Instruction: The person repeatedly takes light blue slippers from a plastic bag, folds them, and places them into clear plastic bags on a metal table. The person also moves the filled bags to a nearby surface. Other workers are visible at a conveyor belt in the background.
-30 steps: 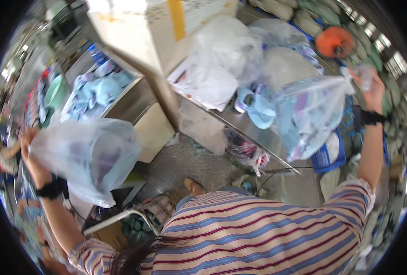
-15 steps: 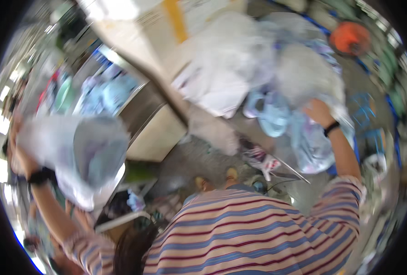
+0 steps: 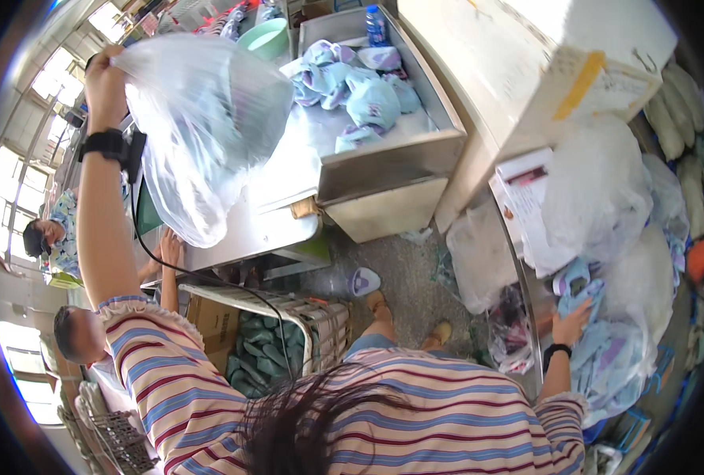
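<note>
So the left hand point(image 3: 105, 79) was way up high, clenched around the gathered top of a clear plastic bag point(image 3: 205, 127) stuffed with something pale blue. The bag hung down from that grip, over the near end of a steel table point(image 3: 289, 178), and I couldn't tell whether its bottom was resting on the metal or just dangling. There was a black wristband point(image 3: 106, 144) on that arm with a thin black cable running down from it.

The right hand point(image 3: 570, 324) was down low on the other side, fingers spread and lying flat on a pile of light blue soft slippers point(image 3: 597, 348) sitting partly inside another clear bag. It looked pressed on them rather than wrapped around anything, so not really gripping. It had a black band on that wrist too.

Further back on the steel table was a loose heap of the same blue slippers point(image 3: 360, 91), with a plastic water bottle point(image 3: 376, 28) and a green basin point(image 3: 269, 36) behind it. A big cardboard box point(image 3: 542, 71) with yellow tape stood to the right of that, and a few white, filled plastic bags point(image 3: 597, 190) were stacked just below it. A wire basket point(image 3: 289, 348) of dark green things sat on the floor near the person's feet, and one stray slipper point(image 3: 362, 281) lay on the concrete. Two other people were over at the left edge, one with a hand point(image 3: 170, 249) on the table's edge.
</note>
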Demonstrator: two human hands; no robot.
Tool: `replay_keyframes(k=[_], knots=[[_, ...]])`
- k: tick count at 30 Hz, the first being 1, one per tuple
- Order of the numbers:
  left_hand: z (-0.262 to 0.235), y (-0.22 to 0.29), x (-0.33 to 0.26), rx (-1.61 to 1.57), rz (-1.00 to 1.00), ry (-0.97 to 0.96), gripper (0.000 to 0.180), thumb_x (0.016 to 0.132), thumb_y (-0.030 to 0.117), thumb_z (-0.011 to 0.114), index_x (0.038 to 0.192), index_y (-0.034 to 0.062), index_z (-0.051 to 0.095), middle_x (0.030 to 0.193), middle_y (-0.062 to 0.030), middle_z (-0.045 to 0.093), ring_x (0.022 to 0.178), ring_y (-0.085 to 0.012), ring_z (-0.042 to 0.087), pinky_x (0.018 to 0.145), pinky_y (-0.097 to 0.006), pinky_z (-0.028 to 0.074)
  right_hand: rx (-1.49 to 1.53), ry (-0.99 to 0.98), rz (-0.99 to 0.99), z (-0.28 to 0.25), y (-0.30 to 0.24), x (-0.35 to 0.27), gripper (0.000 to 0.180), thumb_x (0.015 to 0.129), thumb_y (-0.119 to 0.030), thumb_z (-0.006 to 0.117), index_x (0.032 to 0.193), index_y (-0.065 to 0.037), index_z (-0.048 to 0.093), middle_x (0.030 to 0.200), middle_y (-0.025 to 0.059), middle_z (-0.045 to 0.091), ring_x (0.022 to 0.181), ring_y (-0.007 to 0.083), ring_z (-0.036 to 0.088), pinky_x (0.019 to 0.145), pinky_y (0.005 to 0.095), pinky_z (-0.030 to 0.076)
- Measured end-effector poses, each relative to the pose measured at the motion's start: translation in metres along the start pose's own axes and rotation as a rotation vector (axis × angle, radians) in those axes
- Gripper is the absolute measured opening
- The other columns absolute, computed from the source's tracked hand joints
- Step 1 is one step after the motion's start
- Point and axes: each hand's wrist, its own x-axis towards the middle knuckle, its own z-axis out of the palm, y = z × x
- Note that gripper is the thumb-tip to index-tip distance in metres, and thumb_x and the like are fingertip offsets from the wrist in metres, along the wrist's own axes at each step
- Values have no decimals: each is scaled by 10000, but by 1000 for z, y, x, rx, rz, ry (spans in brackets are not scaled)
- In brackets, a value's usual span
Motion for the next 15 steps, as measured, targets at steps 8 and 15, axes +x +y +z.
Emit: replay_keyframes(k=[8, 15], knots=[[60, -168, -142, 271, 65, -204, 112, 646, -51, 562, 642, 15, 471, 532, -24, 421, 516, -112, 367, 474, -277, 303, -222, -24, 23, 32, 15, 40, 957, 778, -66, 637, 1487, -203, 10, 1401, 314, 297, 1191, 461, 442, 966, 450, 425], [74, -201, -213, 474, -59, -718, 246, 693, -12, 512, 924, 36, 579, 960, -136, 566, 964, -335, 534, 797, -398, 450, 261, 176, 389, -63, 6, 58, 818, 813, -76, 606, 1469, -124, 120, 1308, 272, 454, 1152, 381, 511, 930, 421, 452]])
